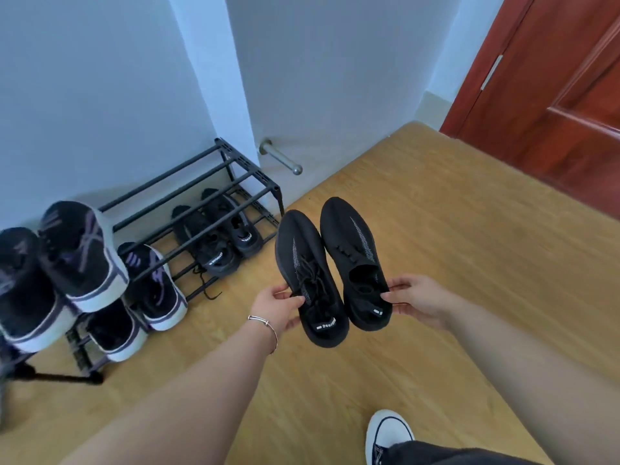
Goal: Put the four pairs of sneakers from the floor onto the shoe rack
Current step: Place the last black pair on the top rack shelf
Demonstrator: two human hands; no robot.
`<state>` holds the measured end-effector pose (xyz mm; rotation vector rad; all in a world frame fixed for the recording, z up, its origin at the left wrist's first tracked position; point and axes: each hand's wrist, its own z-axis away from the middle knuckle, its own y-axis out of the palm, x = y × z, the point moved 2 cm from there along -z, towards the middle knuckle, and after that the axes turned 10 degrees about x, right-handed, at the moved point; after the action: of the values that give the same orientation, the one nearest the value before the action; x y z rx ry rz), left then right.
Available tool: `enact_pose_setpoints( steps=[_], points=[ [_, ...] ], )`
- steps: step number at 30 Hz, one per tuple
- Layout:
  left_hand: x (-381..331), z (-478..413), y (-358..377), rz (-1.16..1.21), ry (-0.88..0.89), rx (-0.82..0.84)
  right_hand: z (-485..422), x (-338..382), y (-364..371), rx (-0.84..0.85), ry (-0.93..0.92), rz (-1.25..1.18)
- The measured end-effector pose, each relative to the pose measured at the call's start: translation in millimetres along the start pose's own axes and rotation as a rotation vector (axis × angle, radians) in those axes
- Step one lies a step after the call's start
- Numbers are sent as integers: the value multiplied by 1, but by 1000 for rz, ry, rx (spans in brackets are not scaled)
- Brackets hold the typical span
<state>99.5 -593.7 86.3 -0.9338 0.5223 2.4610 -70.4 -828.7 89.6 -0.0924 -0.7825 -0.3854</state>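
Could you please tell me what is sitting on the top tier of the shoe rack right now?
On the shoe rack, the top tier holds one pair of black, white-soled sneakers at its left end; the rest is bare bars. The frame edge hides its far left.

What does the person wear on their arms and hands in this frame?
Both forearms are bare, with no sleeves or gloves in view. The left hand has a thin metal bangle at the wrist, with a small bead or clasp. The right hand shows no jewellery or watch.
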Motion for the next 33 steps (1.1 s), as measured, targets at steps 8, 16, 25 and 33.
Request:
enact_pose_setpoints(
  steps=[8, 16, 25, 33],
  points=[
    [-65, 53, -84, 71, 160, -68, -4, 89, 97, 79, -146, 63],
    [-118, 84, -134, 132, 254, -157, -29, 161, 159, 152, -206, 245],
    [-135, 67, -151, 243, 274, -246, -89, 204, 178, 215, -226, 282],
    [-160, 19, -166, 241, 288, -327, -157, 237, 190, 267, -205, 312]
  ],
)
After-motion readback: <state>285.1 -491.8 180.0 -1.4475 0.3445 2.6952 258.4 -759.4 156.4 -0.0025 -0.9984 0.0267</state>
